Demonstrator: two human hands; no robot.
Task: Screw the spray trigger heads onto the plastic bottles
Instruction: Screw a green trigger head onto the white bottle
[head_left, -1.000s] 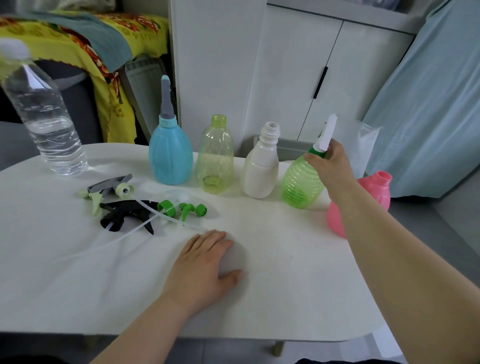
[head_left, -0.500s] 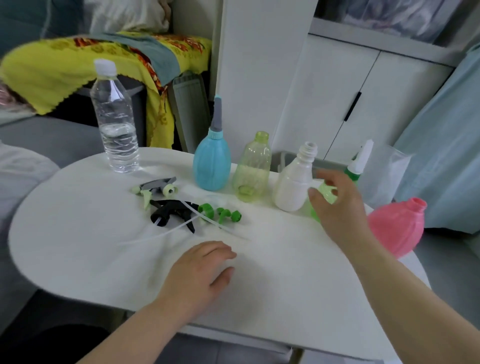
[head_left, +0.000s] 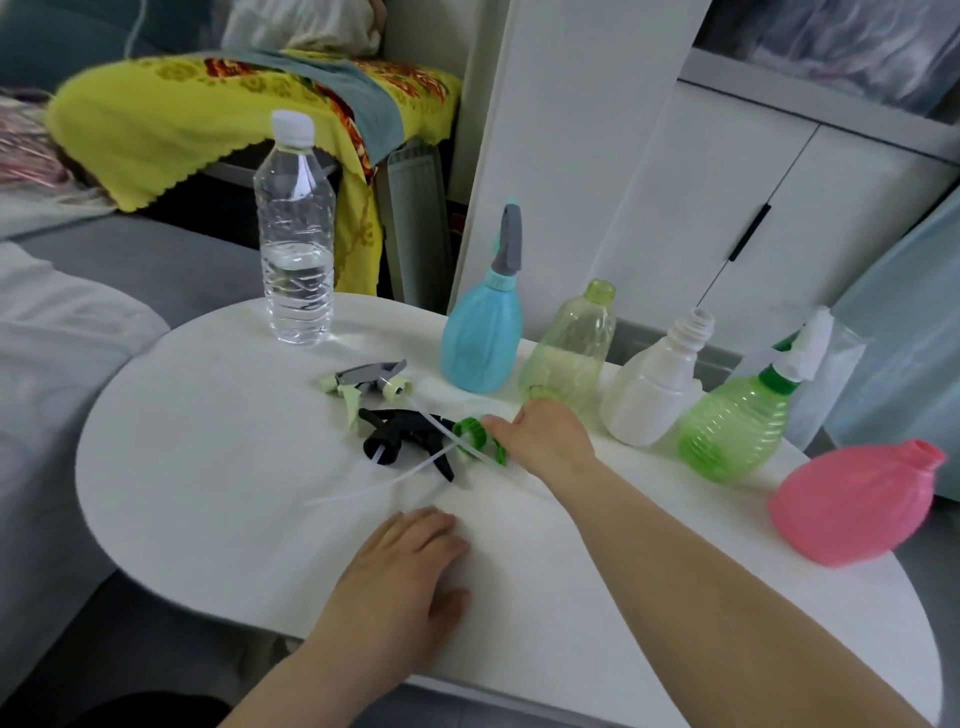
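A: Three loose trigger heads lie at my eleven o'clock on the desk (head_left: 208, 493); my right hand (head_left: 545, 436) is on the green trigger head (head_left: 475, 436).

B: Gripping it?

A: Fingers are hidden, so I cannot tell. I'd pinch the collar, keep its tube clear of the black trigger head (head_left: 400, 434), then thread it straight.

B: Onto which bottle?

A: Likely the pale green bottle (head_left: 576, 343) at twelve. My right arm stretches forward; my left hand (head_left: 400, 577) lies flat, fingers spread, empty.
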